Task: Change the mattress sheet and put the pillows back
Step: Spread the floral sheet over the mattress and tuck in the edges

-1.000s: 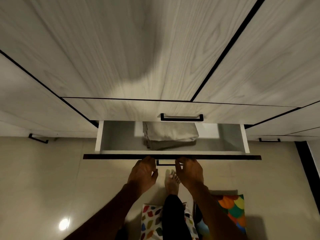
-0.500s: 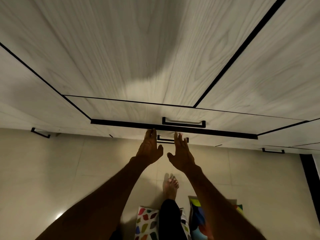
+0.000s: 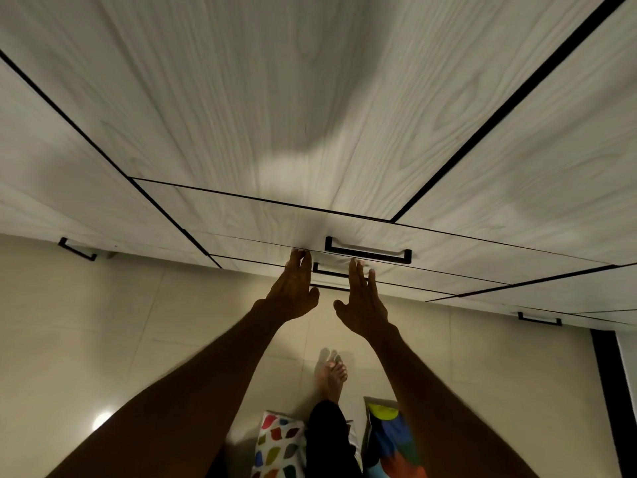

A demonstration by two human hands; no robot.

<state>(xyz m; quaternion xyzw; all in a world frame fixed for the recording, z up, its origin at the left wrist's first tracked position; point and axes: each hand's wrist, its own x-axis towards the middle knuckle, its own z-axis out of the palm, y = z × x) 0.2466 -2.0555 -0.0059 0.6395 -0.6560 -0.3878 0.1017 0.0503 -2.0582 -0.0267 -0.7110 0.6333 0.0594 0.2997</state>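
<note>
Both my arms reach forward to the lower wardrobe drawer [image 3: 431, 276], which is pushed in flush with the pale wood-grain fronts. My left hand [image 3: 293, 291] has straight fingers whose tips touch the drawer front left of its black handle [image 3: 329, 270]. My right hand [image 3: 363, 303] is held flat with fingers extended, tips at the same drawer front. Neither hand holds anything. Two colourful patterned pieces of folded bedding lie on the floor by my leg: a white one with coloured spots [image 3: 277, 446] and a brighter one [image 3: 389, 439].
The upper drawer has a black handle [image 3: 368, 250]. Tall wardrobe doors [image 3: 275, 98] fill the upper view. More drawer handles sit at left [image 3: 77, 249] and right [image 3: 539, 319]. My bare foot [image 3: 331, 377] stands on beige floor tiles [image 3: 103, 339].
The open drawer holding a folded grey sheet has been pushed fully in by both hands. My hands moved forward with it and now rest flat at its front.
</note>
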